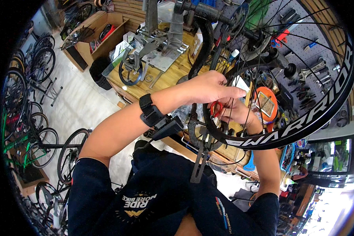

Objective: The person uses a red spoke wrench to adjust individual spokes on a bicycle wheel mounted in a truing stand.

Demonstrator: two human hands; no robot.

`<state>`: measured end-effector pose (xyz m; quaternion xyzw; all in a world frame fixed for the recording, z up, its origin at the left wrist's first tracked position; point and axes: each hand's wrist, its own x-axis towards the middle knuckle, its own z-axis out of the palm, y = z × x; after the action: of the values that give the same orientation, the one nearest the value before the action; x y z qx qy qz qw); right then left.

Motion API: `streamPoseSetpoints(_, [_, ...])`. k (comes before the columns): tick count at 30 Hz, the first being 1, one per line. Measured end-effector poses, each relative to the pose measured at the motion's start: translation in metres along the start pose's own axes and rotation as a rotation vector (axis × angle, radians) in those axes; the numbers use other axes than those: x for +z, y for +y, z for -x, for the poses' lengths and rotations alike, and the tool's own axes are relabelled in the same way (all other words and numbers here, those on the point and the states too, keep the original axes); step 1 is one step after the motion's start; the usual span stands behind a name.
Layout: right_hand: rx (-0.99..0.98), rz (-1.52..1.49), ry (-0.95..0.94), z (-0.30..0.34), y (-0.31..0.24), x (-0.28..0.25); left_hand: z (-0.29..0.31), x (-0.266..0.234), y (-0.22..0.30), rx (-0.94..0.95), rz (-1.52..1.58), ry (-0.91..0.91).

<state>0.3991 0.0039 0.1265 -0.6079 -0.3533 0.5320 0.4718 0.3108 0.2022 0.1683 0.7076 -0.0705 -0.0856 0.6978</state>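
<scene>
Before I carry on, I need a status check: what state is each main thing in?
Black spoked bicycle wheel with white lettering: mounted in the dark metal stand.
Red ring-shaped tool: held by the bare right hand at the wheel.
Bare left hand: at the wheel, fingers partly hidden.
Black fabric strap: wrapped round the left forearm.
Brown rectangular box: open, things inside.

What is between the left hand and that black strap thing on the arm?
Just a bare stretch of forearm lies between the left hand and the black strap, as the head view shows.
</scene>
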Motion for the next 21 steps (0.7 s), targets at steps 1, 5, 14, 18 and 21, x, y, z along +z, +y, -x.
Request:
streamPoseSetpoints(1, [-0.029, 0.002, 0.013, 0.002, 0.001, 0.003, -0.001, 0.001, 0.000, -0.024, 0.012, -0.018])
streamPoseSetpoints(5, [-0.051, 0.030, -0.001, 0.008, -0.005, 0.007, -0.002, 0.001, 0.000, -0.059, 0.000, -0.025])
streamPoseSetpoints(14, [-0.098, -0.049, 0.113, 0.000, 0.004, 0.017, 0.006, 0.003, 0.012, -0.107, 0.072, -0.074])
streamPoseSetpoints(18, [-0.207, 0.239, 0.277, 0.000, -0.016, 0.038, 0.006, 0.001, 0.010, -0.040, -0.035, -0.008])
streamPoseSetpoints(21, [-0.149, 0.264, 0.376, 0.004, -0.011, 0.045, 0.006, 0.004, 0.011, -0.077, 0.001, -0.022])
